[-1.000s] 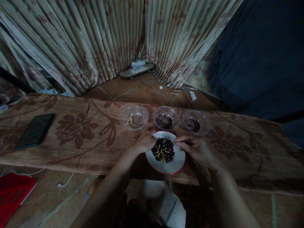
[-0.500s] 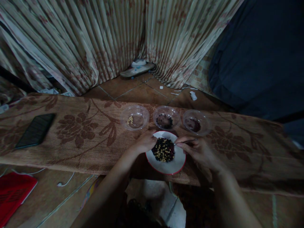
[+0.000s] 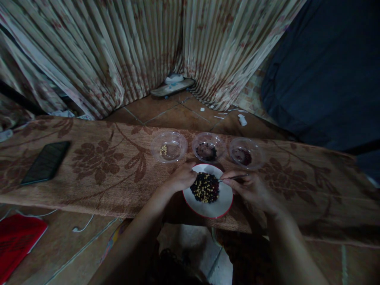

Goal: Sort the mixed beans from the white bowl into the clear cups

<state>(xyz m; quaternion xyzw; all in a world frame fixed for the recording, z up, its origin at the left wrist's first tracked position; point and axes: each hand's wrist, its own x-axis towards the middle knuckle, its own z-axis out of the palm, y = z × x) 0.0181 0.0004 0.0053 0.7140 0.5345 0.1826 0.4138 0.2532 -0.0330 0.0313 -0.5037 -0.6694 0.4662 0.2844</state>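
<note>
Beans (image 3: 204, 188), pale yellow mixed with black and some dark red, lie heaped in the white dish (image 3: 218, 206) with a red rim, near the front edge of the cloth-covered table (image 3: 133, 198). Little differs from a second ago: the heap looks the same, the dish has kept its place among the bowls, and the whole scene sits slightly farther right in view; the tip of the slim metal tool (image 3: 243, 175) seems a touch farther from the heap. The right hand (image 3: 245, 186) pinches that tool between thumb and fingers over the dish's right side, but the tip is too small and dim to make out. The left hand (image 3: 184, 177) is curled over the dish's left rim, its fingertips hidden, so I cannot tell whether they pinch anything. Just beyond the dish stand three clear bowls in a row: the left bowl (image 3: 178, 151) holds a few pale beans, the middle bowl (image 3: 208, 138) a scatter of black ones, the right bowl (image 3: 255, 152) a small dark reddish pile, hard to tell bean from bean. A red item (image 3: 20, 243) is cut off by the left edge.
</note>
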